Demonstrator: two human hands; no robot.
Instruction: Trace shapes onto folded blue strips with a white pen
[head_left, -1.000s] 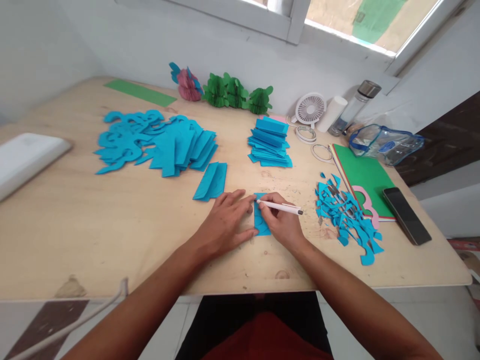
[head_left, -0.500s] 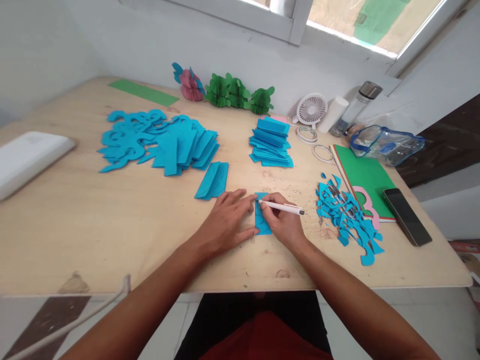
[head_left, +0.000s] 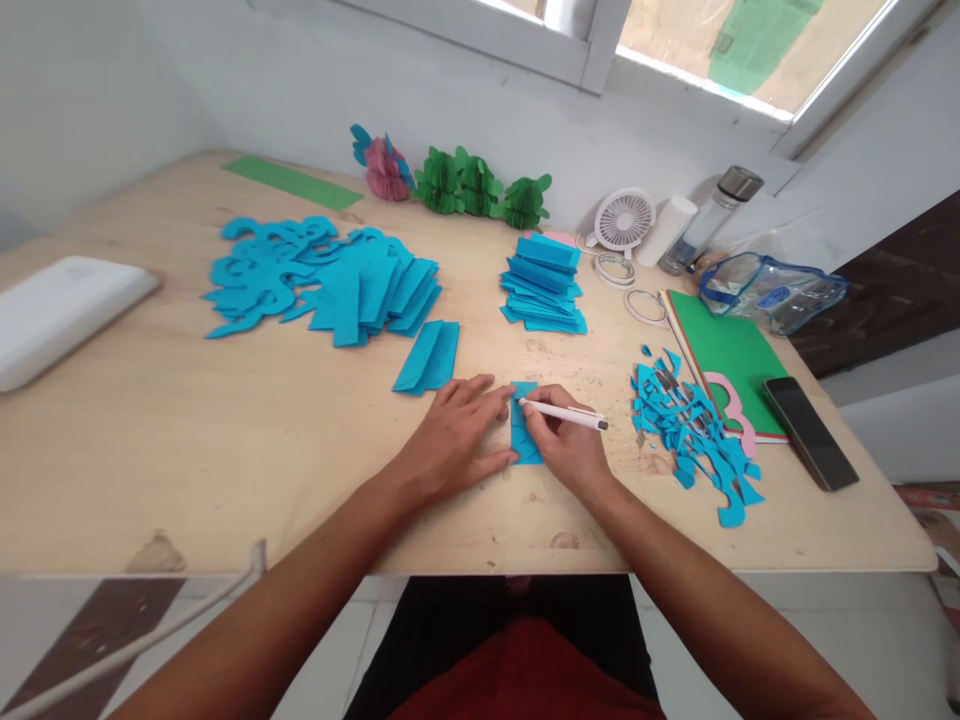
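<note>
A small blue piece of paper point(head_left: 526, 448) lies on the wooden table in front of me, with curved lines drawn on it. My right hand point(head_left: 568, 440) is closed around a white pen point(head_left: 566, 412), its tip at the upper part of the paper. My left hand point(head_left: 461, 435) rests with fingers apart, thumb and fingertips touching the paper's left edge. Just beyond the left hand lies a folded blue paper point(head_left: 427, 357) with a drawn outline. Part of the small paper is hidden under my right hand.
Cut blue shapes point(head_left: 270, 270) and folded papers point(head_left: 375, 285) lie back left; stacked blue strips point(head_left: 541, 285) lie ahead. Blue scraps point(head_left: 694, 425), a green folder point(head_left: 731, 345) and a phone point(head_left: 810, 432) are at right. A small fan point(head_left: 624, 220) and bottle point(head_left: 712, 220) stand by the wall.
The view has shifted slightly. Both hands, the pen and the small paper keep nearly the same positions relative to each other.
</note>
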